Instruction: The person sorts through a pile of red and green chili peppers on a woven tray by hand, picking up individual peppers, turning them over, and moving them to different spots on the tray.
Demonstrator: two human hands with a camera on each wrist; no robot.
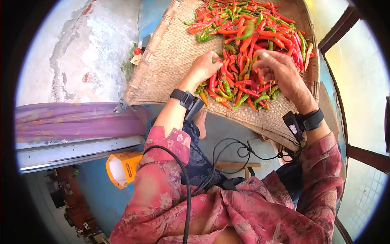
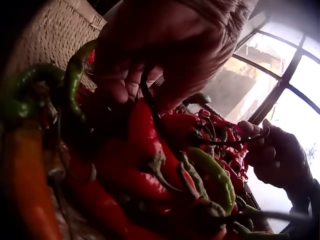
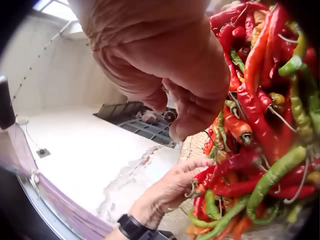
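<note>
Red and green chili peppers (image 1: 260, 38) lie heaped on a woven tray (image 1: 162, 61). At the heap's near left side, my left hand (image 1: 205, 67) pinches a red chili pepper (image 2: 142, 125) with bent fingers; a dark stem shows by its fingertips in the left wrist view. My right hand (image 1: 280, 69) hovers over the right part of the heap, its fingers loosely bent. In the right wrist view, nothing shows between the thumb and fingers of the right hand (image 3: 165, 65). Both hands wear black wrist straps.
An orange box (image 1: 124, 168) stands low on the left, near a purple curtain (image 1: 81, 122). Black cable (image 1: 189, 195) crosses the left sleeve and loops below the tray. Window frames (image 1: 339, 30) border the right side, and a plastered wall (image 1: 73, 53) the left.
</note>
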